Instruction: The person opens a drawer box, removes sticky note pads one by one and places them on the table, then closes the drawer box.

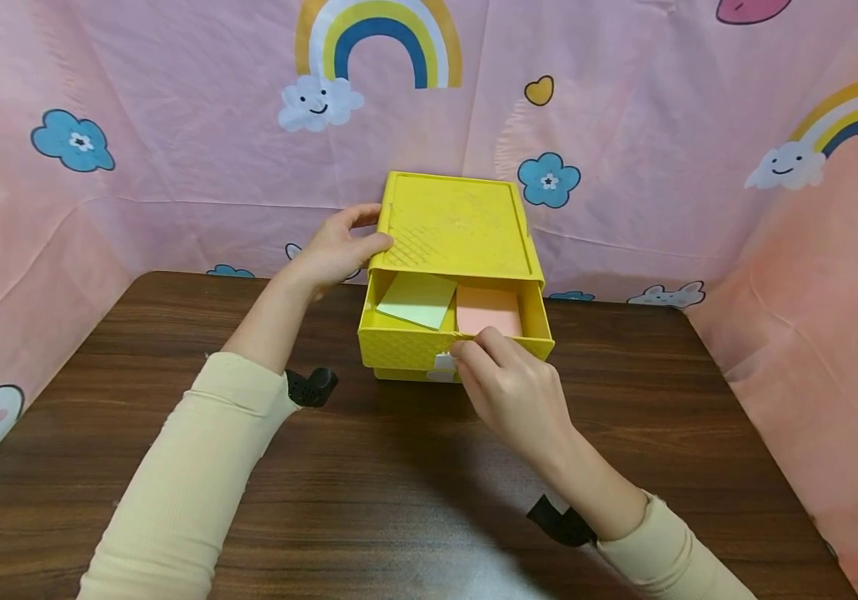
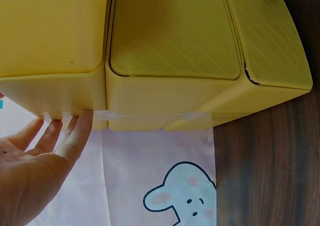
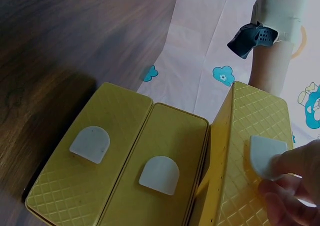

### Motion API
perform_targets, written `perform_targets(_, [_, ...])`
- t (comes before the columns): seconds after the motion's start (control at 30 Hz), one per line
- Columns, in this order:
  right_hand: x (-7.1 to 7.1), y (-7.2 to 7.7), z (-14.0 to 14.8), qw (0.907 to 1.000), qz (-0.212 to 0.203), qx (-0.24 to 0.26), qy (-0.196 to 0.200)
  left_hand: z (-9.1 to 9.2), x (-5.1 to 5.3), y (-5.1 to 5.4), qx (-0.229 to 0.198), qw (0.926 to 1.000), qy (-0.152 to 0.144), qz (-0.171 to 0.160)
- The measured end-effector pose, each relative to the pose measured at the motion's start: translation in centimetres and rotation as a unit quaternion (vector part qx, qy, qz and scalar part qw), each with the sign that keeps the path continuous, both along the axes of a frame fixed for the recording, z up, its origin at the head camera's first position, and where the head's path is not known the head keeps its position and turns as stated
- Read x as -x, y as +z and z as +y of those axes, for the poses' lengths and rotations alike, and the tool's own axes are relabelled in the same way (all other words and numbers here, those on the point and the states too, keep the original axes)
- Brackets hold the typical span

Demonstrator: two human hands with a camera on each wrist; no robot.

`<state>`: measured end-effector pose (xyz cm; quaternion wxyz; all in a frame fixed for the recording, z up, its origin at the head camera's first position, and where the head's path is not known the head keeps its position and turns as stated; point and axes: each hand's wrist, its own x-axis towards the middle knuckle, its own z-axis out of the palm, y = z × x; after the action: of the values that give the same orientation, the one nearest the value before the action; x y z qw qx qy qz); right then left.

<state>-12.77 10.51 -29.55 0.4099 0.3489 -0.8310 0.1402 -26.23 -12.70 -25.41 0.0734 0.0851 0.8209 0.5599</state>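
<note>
A yellow drawer box stands on the table with its top drawer pulled partly out. Inside lie a pale green note pad and a pink note pad, side by side. My left hand rests on the box's left side, thumb at the top edge; in the left wrist view the left hand's fingers touch the yellow side. My right hand pinches the top drawer's white handle between thumb and fingers.
Two lower drawers with white handles appear shut in the right wrist view. The brown wooden table spreads around the box. A pink patterned cloth hangs behind and at both sides.
</note>
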Motion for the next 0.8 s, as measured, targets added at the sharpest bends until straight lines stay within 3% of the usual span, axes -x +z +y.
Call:
perform_targets(0.4, [-0.9,0.2,0.2,0.9997,0.006,-0.023,0.004,-0.1,0.2,-0.2,-0.002,1.0,-0.003,0.008])
perform_targets(0.8, [-1.6,0.3,0.1,0.999,0.041,-0.016,0.012,0.0,0.1,-0.1,-0.014,0.9999,-0.007,0.008])
